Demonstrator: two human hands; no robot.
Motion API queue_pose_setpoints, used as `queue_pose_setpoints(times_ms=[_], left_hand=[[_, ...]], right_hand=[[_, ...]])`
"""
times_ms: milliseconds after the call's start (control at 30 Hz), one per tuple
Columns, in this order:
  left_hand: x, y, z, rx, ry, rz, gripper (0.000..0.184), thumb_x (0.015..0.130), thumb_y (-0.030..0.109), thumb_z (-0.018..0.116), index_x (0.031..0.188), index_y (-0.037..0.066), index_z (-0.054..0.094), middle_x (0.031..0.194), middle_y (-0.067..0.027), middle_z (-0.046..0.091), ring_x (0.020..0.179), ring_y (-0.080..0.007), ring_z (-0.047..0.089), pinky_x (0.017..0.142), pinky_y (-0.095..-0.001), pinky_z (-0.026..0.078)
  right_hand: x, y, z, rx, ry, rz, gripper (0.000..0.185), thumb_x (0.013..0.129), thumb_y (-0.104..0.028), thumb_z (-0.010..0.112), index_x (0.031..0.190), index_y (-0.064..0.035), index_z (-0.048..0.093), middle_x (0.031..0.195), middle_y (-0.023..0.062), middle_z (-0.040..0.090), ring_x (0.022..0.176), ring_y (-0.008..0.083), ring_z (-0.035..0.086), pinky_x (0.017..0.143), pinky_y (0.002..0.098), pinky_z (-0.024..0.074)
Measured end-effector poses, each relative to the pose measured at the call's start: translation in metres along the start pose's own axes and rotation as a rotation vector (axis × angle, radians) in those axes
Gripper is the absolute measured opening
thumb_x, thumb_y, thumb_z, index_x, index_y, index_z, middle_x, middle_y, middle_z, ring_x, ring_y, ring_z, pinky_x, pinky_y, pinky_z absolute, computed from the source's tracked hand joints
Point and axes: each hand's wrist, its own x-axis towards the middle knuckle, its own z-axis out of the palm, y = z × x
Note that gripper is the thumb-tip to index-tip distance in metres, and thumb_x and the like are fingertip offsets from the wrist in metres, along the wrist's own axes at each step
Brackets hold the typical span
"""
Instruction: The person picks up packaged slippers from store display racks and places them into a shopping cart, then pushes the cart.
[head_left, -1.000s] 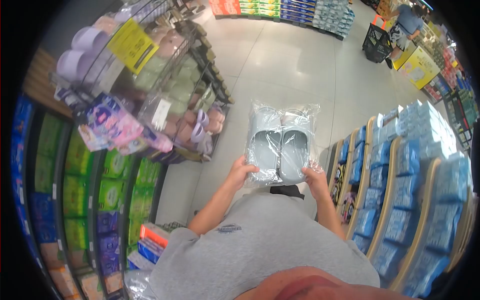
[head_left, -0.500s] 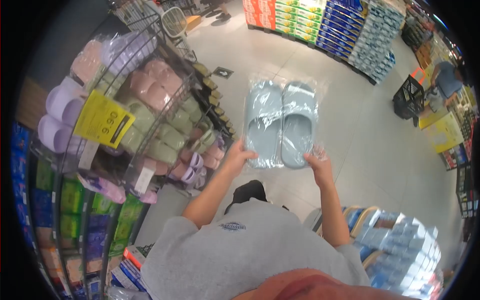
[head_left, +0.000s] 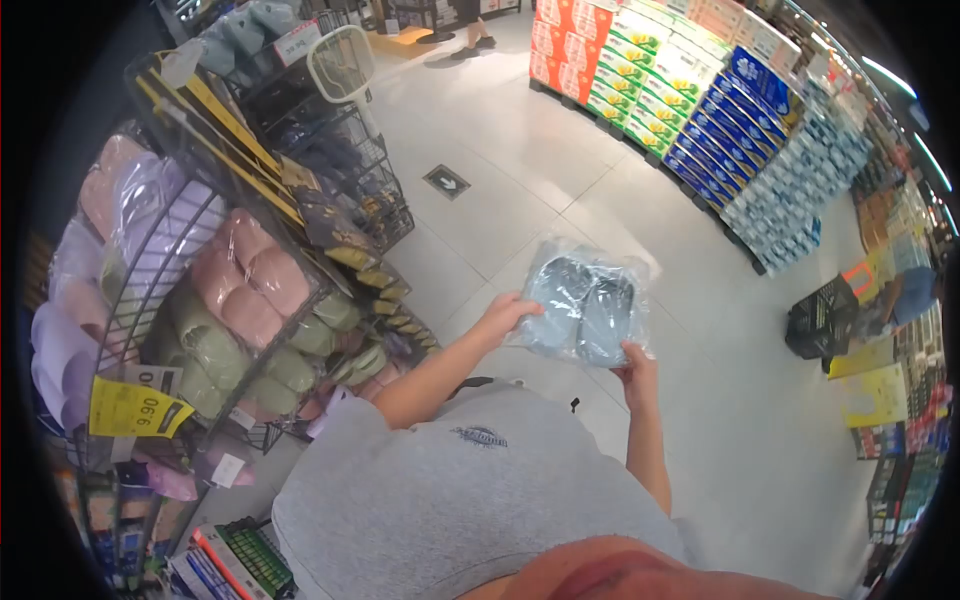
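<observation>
A pair of light blue slippers (head_left: 556,312), wrapped in clear crinkled plastic, is held out in front of my body. My left hand (head_left: 510,316) grips the left edge of the wrapping, thumb on top. At the lower right corner, my right hand (head_left: 637,376) pinches the same package. The slippers lie side by side, tilted so that they look foreshortened. To the left, a wire rack holds more bagged pairs, among them pink slippers (head_left: 268,288), green slippers (head_left: 205,352) and purple slippers (head_left: 60,345).
A yellow price card (head_left: 140,408) hangs on the rack. Beyond it stands another wire bin with a racket-shaped item (head_left: 340,65). Stacked cartons (head_left: 640,85) line the far right. A person with a black basket (head_left: 822,315) is at the right, and another's legs show at the top.
The slippers have tipped away from a flat face-on view and come lower. My view has shifted, bringing the rack nearer and more of the far bins into sight. Both hands keep hold.
</observation>
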Motion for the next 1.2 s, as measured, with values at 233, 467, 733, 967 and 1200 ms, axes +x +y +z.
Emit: queue_pose_setpoints(times_ms=[233, 467, 733, 967, 1200], left_hand=[[0.135, 0.056, -0.007, 0.242, -0.043, 0.180, 0.037, 0.070, 0.015, 0.075, 0.100, -0.003, 0.062, 0.091, -0.0087, 0.065, 0.082, -0.0155, 0.061, 0.071, -0.0294, 0.049], [0.281, 0.118, -0.063, 0.317, 0.176, 0.048, 0.035, 0.069, 0.007, 0.073, 0.102, -0.001, 0.064, 0.095, -0.0071, 0.067, 0.086, -0.0142, 0.061, 0.080, -0.0287, 0.047], [0.368, 0.339, -0.080, 0.364, 0.493, 0.347, 0.037, 0.070, 0.012, 0.078, 0.101, -0.001, 0.063, 0.090, -0.0030, 0.065, 0.081, -0.0085, 0.060, 0.072, -0.0244, 0.048], [0.361, 0.489, -0.163, 0.707, 0.925, 0.693, 0.044, 0.072, 0.002, 0.075, 0.112, -0.004, 0.059, 0.101, -0.0055, 0.063, 0.091, -0.0108, 0.058, 0.081, -0.0262, 0.048], [0.326, 0.635, -0.255, 0.909, 1.242, 1.083, 0.064, 0.072, 0.007, 0.075, 0.126, -0.003, 0.043, 0.106, -0.0117, 0.061, 0.095, -0.0169, 0.061, 0.082, -0.0305, 0.050]], right_hand=[[0.154, -0.035, 0.002, 0.180, -0.077, -0.071, 0.028, 0.084, -0.018, 0.064, 0.106, -0.0012, 0.058, 0.102, 0.0083, 0.063, 0.095, 0.0209, 0.062, 0.082, 0.0390, 0.0503], [0.335, -0.093, 0.061, 0.485, -0.367, 0.229, 0.040, 0.092, -0.029, 0.052, 0.123, -0.0023, 0.051, 0.115, 0.0104, 0.061, 0.103, 0.0256, 0.059, 0.085, 0.0435, 0.0478], [0.625, -0.242, 0.234, 0.157, -0.843, 0.283, 0.033, 0.092, -0.027, 0.056, 0.116, -0.0038, 0.055, 0.106, 0.0054, 0.063, 0.098, 0.0174, 0.060, 0.083, 0.0321, 0.0472], [0.686, -0.361, 0.512, -0.534, -1.067, -0.348, 0.029, 0.082, -0.028, 0.072, 0.091, -0.0021, 0.061, 0.075, -0.0033, 0.053, 0.069, 0.0064, 0.048, 0.064, 0.0228, 0.0392], [0.706, -0.426, 0.784, -0.475, -1.304, -0.879, 0.032, 0.084, -0.027, 0.070, 0.096, 0.0012, 0.063, 0.080, -0.0007, 0.059, 0.074, 0.0069, 0.051, 0.068, 0.0224, 0.0401]])
